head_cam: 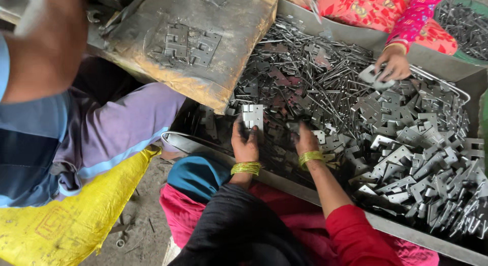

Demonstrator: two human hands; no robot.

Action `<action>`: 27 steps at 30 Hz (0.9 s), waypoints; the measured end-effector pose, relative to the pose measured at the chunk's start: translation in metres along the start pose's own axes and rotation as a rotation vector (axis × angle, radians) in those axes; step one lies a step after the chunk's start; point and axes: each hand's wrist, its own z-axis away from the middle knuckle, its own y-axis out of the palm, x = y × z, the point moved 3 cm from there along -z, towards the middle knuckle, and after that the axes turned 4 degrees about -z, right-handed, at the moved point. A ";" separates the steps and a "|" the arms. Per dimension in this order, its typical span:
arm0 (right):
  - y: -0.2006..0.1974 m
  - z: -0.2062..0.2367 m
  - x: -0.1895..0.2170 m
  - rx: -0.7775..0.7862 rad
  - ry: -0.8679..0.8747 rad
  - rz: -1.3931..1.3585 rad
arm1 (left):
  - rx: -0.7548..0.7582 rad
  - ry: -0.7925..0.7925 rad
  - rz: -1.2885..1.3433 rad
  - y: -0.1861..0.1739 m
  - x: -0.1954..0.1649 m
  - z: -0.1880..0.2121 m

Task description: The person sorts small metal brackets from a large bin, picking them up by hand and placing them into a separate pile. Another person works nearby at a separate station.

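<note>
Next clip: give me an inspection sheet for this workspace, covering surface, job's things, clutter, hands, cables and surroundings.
Surface: large grey metal tray, heaped with parts.
Job's things: assembled hinge held upright in the left hand; loose hinge leaves piled at right; thin metal pins piled further back.
Clutter: worn, dirty board overlapping the tray's far-left corner, two hinges lying on it; small metal bits on the floor.
Hands: left closed on the hinge; right hand down among the leaves, grip hidden.
Cables: nothing seen.
Surroundings: a co-worker's hand picking up a part across the tray; another person seated at left; yellow sack.
</note>
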 end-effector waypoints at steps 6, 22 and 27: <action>0.019 0.000 0.011 0.102 -0.570 0.212 | -0.019 0.014 -0.082 -0.003 -0.007 0.000; 0.055 0.051 -0.082 -0.090 0.911 -1.018 | -0.061 0.336 -0.743 0.061 -0.034 -0.151; 0.064 0.052 -0.081 -0.271 0.434 -1.228 | -0.398 0.511 -1.379 0.085 -0.085 -0.271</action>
